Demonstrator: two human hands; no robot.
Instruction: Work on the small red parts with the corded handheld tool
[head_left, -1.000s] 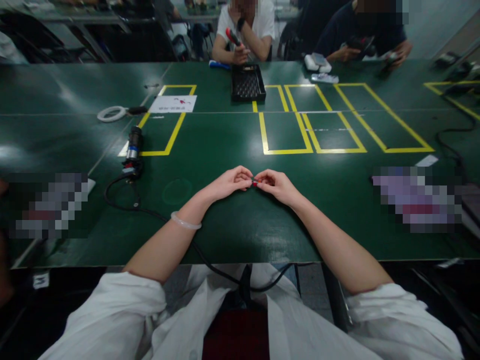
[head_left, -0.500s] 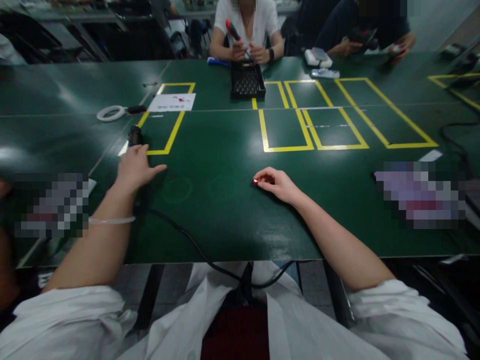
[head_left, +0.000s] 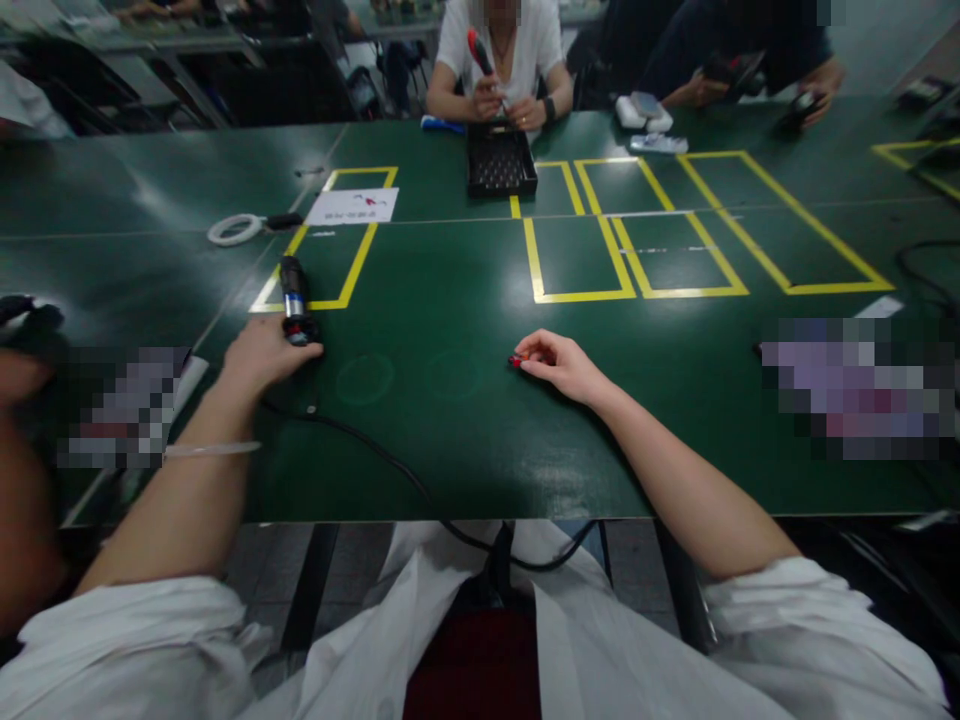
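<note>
On the left, my left hand (head_left: pixel 262 352) is closed about the near end of a black flashlight (head_left: pixel 293 290) with a shiny silver-blue band. My thumb lies across that end, and the other fingers are mostly hidden. The flashlight's far end reaches into a yellow taped outline. Right of centre, my right hand (head_left: pixel 559 365) rests at the table top with its fingers pinched on a small red piece (head_left: pixel 515 361). Only the piece's glossy tip pokes out past the fingertips, so its kind is unclear.
A black cable (head_left: pixel 360 452) runs across the green table (head_left: pixel 420 270) and over its near edge. Farther off are a printed card (head_left: pixel 354 206), a white coiled cable (head_left: pixel 236 230) and a black tray (head_left: pixel 501 165). Across the table, a person (head_left: pixel 495 60) holds a red-and-black tool.
My left hand has drawn back toward me, uncovering more of the flashlight, and its thumb has come in against the near end. My right hand keeps its pinch. The view has shifted slightly.
</note>
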